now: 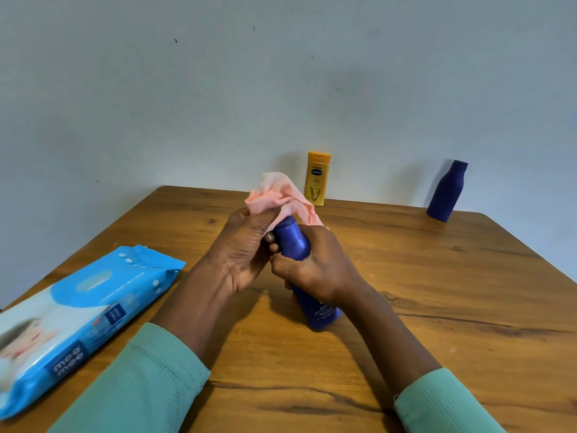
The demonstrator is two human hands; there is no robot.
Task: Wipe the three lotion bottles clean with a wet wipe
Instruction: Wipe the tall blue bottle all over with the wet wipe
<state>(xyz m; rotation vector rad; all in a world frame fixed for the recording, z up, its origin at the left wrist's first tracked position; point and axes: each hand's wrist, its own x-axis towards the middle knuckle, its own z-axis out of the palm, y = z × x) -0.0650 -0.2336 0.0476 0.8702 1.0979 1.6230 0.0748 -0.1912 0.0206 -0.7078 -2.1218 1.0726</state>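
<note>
My right hand (315,267) grips a dark blue lotion bottle (295,242) around its middle, tilted with its cap pointing away from me and its base just above the table. My left hand (242,254) holds a crumpled pink wet wipe (279,196) against the bottle's cap end. A yellow lotion bottle (318,179) stands upright at the table's far edge. A second dark blue bottle (447,190) stands at the far right corner.
A blue pack of wet wipes (84,317) lies on the left side of the wooden table (452,292). A pale wall rises right behind the table's far edge. My sleeves are light green.
</note>
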